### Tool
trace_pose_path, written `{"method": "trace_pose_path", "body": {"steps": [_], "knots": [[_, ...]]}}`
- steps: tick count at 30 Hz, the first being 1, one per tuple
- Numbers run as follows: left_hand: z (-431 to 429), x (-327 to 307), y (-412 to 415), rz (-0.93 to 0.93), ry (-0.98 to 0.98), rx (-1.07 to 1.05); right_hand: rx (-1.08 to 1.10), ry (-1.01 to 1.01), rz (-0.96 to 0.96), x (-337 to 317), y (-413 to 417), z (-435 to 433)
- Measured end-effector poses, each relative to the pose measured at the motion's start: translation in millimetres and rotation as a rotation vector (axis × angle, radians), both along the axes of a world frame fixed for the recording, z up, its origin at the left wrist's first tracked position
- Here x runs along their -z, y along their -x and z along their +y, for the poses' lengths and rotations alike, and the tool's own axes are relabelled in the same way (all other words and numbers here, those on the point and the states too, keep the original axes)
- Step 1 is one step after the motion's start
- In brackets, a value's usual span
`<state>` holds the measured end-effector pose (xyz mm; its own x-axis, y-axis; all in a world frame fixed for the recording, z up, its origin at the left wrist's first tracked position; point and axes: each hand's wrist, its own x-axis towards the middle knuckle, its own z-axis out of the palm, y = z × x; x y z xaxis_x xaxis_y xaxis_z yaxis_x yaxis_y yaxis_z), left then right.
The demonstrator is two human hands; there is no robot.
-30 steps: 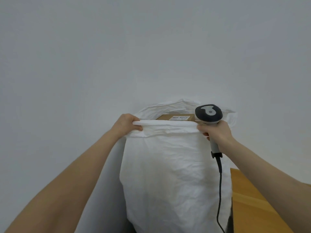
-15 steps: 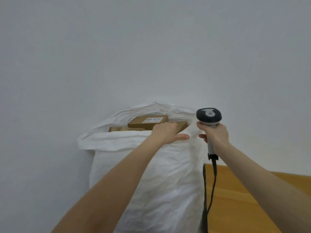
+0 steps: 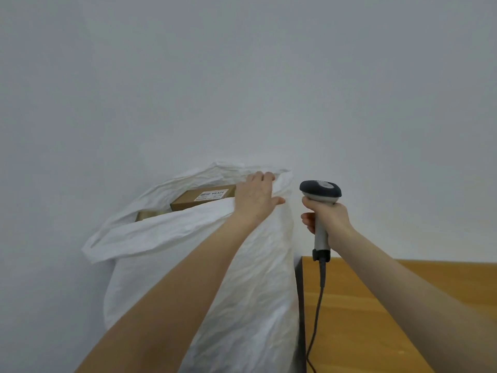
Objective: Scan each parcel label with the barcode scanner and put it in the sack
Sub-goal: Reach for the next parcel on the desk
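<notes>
A tall white sack (image 3: pixel 242 278) stands against the wall, its mouth open at the top. Inside it lies a brown cardboard parcel (image 3: pixel 199 199) with a white label facing up; the edge of a second parcel (image 3: pixel 146 214) shows lower left. My left hand (image 3: pixel 255 195) reaches into the sack's mouth, fingers fairly straight, resting on the right end of the top parcel and touching the sack's far rim. My right hand (image 3: pixel 326 219) grips the handle of a grey and black barcode scanner (image 3: pixel 320 191), held upright to the right of the sack, its cable (image 3: pixel 317 313) hanging down.
A wooden table (image 3: pixel 390 319) with a dark side edge stands directly right of the sack. A plain white wall fills the background behind the sack and table.
My left hand let go of the sack's front rim, went into the mouth and now lies further back on the parcel. The sack's left rim has sagged open. The scanner stays about where it was.
</notes>
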<state>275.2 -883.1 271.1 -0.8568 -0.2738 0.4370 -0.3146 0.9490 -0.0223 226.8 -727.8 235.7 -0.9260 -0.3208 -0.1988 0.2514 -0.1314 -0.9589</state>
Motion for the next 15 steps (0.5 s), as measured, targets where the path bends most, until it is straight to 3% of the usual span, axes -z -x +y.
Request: {"method": "trace_pose_path", "body": {"steps": [4, 6, 10, 15], "knots": [[24.8, 6.6, 1.5, 0.129, 0.153, 0.286, 0.020, 0.033, -0.083, 1.2, -5.4, 13.2], [35.7, 17.0, 4.3, 0.145, 0.139, 0.409, 0.039, 0.049, -0.124, 3.6, -9.3, 24.6], [60.8, 49.0, 12.0, 0.054, -0.104, 0.375, 0.086, 0.073, -0.189, 19.8, -16.5, 56.3], [79.9, 98.8, 25.8, -0.180, -0.208, 0.292, 0.068, -0.023, -0.323, 52.0, -11.7, 101.3]]}}
